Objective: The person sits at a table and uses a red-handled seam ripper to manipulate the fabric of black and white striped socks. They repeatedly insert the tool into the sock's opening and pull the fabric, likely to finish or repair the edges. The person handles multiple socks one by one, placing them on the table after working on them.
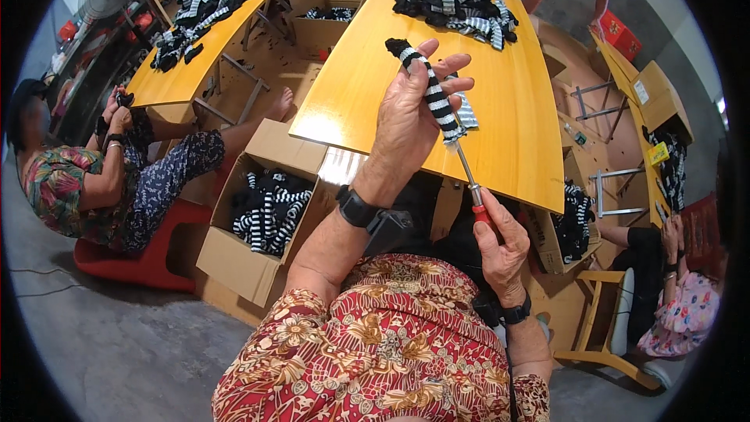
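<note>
Across the palm of my left hand (410,105) lies a narrow black-and-white striped knit tube (437,101) with a black tip, held by the thumb while the other fingers are spread. My right hand (502,242) is closed round the red handle of a screwdriver (466,164). Its metal shaft points up into the tube's lower end, and the far end of the shaft is hidden. Behind my left hand, a grey-and-white striped knit piece (467,113) shows on the yellow table (344,94).
A pile of striped knit pieces (453,0) covers the table's far end. Open cartons of such pieces stand left (262,289) and right (547,238) of me. People work at the left (86,164), right (680,289) and far side. Another table (176,86) stands left.
</note>
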Motion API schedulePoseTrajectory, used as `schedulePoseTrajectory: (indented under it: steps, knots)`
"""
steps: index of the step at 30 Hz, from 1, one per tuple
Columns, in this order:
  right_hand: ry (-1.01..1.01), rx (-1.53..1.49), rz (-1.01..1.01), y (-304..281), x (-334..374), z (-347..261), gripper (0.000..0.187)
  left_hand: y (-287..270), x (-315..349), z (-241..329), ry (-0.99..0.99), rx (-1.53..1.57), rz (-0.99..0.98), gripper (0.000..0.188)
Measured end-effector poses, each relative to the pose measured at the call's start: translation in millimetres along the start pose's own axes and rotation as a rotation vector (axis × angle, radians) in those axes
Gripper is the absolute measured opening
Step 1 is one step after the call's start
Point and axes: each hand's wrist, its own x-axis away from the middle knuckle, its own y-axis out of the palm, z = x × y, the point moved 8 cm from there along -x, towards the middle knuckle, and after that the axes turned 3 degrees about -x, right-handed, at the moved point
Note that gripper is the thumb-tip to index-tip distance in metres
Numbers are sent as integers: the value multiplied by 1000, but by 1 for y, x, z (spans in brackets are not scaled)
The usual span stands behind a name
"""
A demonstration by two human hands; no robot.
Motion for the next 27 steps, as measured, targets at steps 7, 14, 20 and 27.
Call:
schedulePoseTrajectory:
  steps: [7,14,20,27]
  knots:
    - [-116,124,-87,-10,-6,-6,41,-7,8,5,-136,-175,-136,54]
    - [-170,93,-39,-12,-2,-8,41,6,24,0,-265,-347,-221,59]
    - [-166,72,-140,-22,-3,-9,42,-3,32,23,-468,-787,-512,50]
    - [-36,3,-197,-24,6,-3,40,1,58,10,-666,-656,-467,44]
